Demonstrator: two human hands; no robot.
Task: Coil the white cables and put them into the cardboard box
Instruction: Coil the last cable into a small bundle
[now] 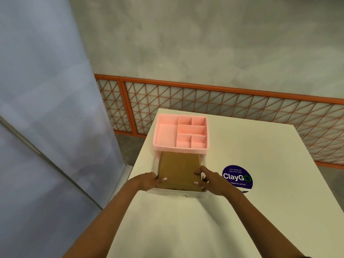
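A closed brown cardboard box (179, 169) lies in the pulled-out clear drawer (175, 193) of a pink organiser (181, 134) on the white table (242, 211). My left hand (149, 181) grips the box's near left corner, thumb on its top. Gripping the near right corner is my right hand (208, 180), with fingers curled over the top edge. No white cable is in view.
The pink organiser's top tray has several empty compartments. A round purple ClayGo sticker (237, 178) lies on the table right of the drawer. An orange lattice fence (223, 107) runs behind the table and a grey panel (46, 108) stands at left.
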